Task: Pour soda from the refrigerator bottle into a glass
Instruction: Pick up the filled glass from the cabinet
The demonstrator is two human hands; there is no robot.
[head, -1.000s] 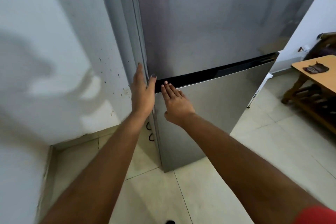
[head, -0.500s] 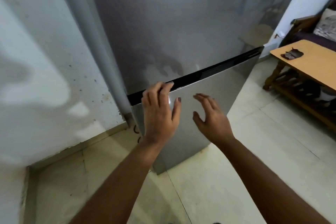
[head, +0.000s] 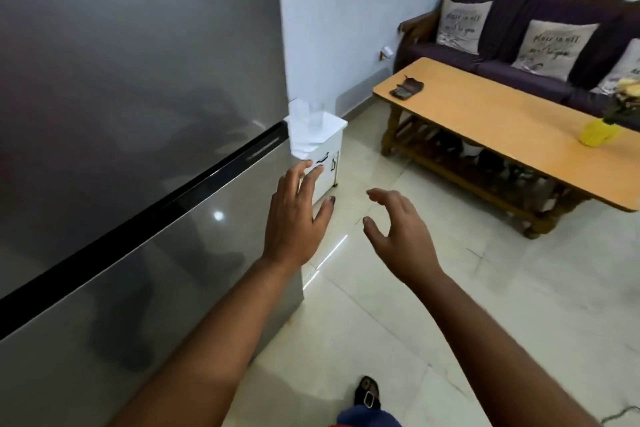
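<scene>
A tall steel refrigerator [head: 131, 87] fills the left side, both doors closed, with a black gap [head: 145, 215] between upper and lower door. A clear glass [head: 314, 117] stands on a small white cabinet [head: 327, 149] just past the fridge's right edge. My left hand [head: 296, 218] hovers with fingers spread at the lower door's right edge, holding nothing. My right hand [head: 398, 236] floats over the floor to its right, fingers loosely curved and empty. No soda bottle is in view.
A low wooden coffee table [head: 485, 121] stands to the right, with a dark wallet [head: 407, 87] and a yellow vase [head: 599, 133] on it. Behind it is a dark sofa [head: 540, 35] with cushions. The floor is pale tile [head: 450, 305]; my sandalled foot [head: 367, 395] shows below.
The view swung right from the fridge's left edge to its right edge. Both hands left the door gap and now hover free. The glass, cabinet and sofa came into view.
</scene>
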